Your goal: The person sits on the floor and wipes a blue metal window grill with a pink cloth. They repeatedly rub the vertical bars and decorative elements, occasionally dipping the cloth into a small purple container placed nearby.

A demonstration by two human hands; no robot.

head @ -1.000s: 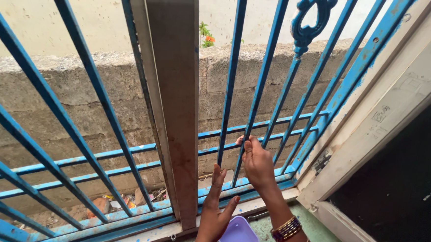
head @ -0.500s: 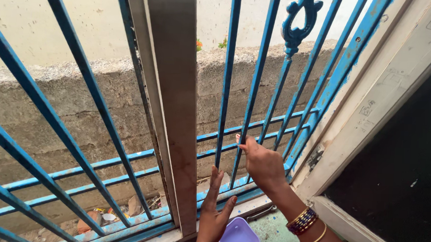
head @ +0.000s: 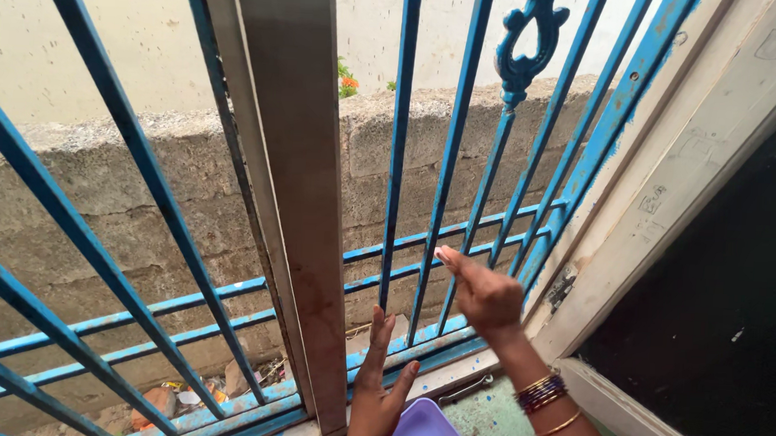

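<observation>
A blue-painted metal window grille with vertical and horizontal bars fills the view. My left hand is raised flat at the grille's foot, fingers together pointing up along a vertical bar, thumb spread. My right hand, with bangles on its wrist, hovers just in front of the bars above the lower rails. Its fingers are pinched together, the tips at a bar; I cannot make out anything between them. A small lilac plastic tub sits on the sill below my left hand.
A wide brown metal post stands left of my hands. A white, worn window frame runs along the right, with a dark opening beyond it. Outside are a rough stone wall and litter on the ground.
My right hand has let go of the vertical bar and drawn back slightly to the right with fingers pinched. My left hand stays against the bar. The view has shifted a little.
</observation>
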